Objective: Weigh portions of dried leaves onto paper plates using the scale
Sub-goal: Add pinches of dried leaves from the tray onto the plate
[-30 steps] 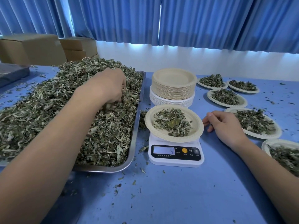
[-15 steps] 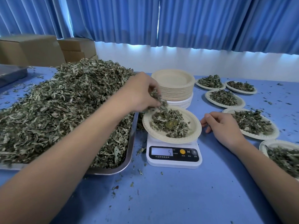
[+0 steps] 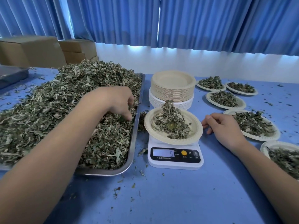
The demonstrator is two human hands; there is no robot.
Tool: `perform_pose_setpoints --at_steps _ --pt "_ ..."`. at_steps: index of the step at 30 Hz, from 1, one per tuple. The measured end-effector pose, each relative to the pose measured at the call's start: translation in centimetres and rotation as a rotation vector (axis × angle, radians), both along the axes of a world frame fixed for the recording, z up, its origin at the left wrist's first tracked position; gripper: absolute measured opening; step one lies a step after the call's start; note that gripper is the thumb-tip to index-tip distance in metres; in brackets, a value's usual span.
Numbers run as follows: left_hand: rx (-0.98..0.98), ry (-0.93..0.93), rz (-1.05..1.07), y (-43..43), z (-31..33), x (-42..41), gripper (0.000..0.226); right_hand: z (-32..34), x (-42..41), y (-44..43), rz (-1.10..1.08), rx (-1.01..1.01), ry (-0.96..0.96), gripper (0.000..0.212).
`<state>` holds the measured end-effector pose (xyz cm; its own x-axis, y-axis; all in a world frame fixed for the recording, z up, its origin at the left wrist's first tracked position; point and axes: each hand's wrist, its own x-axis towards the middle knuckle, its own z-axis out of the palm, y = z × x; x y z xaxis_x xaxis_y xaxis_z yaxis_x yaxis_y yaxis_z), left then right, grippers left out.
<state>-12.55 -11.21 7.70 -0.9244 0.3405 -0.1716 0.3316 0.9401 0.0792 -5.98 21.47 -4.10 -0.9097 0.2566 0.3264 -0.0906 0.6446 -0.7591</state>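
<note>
A white digital scale (image 3: 175, 156) stands mid-table, its display reading 5. On it sits a paper plate (image 3: 195, 126) bearing a tall cone of dried leaves (image 3: 169, 120). To the left a metal tray (image 3: 134, 143) is heaped with dried leaves (image 3: 64, 110). My left hand (image 3: 119, 102) hangs over the tray's right edge, fingers pointing down with the tips among the leaves. My right hand (image 3: 224, 126) rests on the table just right of the plate on the scale, fingers loosely curled and holding nothing.
A stack of unused paper plates (image 3: 172, 86) stands behind the scale. Several filled plates (image 3: 252, 123) lie along the right side. Cardboard boxes (image 3: 32, 50) and a grey tray (image 3: 11, 75) are at the back left. Leaf crumbs dot the blue table (image 3: 178, 199).
My left hand carried leaves from the tray to the plate, released them, and moved back over the tray's right edge. The pile on the plate is taller. The right hand stayed put.
</note>
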Motion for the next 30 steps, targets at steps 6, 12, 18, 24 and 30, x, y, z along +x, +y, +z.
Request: perform_pose_setpoints --at_steps 6,12,18,24,30 --pt "-0.183 -0.089 -0.003 -0.2 -1.6 -0.8 0.043 0.1 0.0 -0.1 -0.002 0.009 -0.004 0.036" --pt "-0.066 -0.035 0.054 -1.1 -0.9 -1.3 0.006 0.1 0.1 0.1 0.002 0.007 0.008 0.036" --pt "-0.052 0.030 0.073 -1.6 0.1 -0.9 0.017 0.0 0.0 0.1 0.001 0.011 0.004 0.036" --pt "0.314 0.150 -0.006 0.2 0.3 0.3 0.015 0.9 0.6 -0.5 0.013 -0.057 0.003 0.036" --pt "0.281 0.148 -0.111 4.0 -2.4 1.5 0.028 2.1 1.8 -1.8 0.158 -0.310 -0.138 0.020"
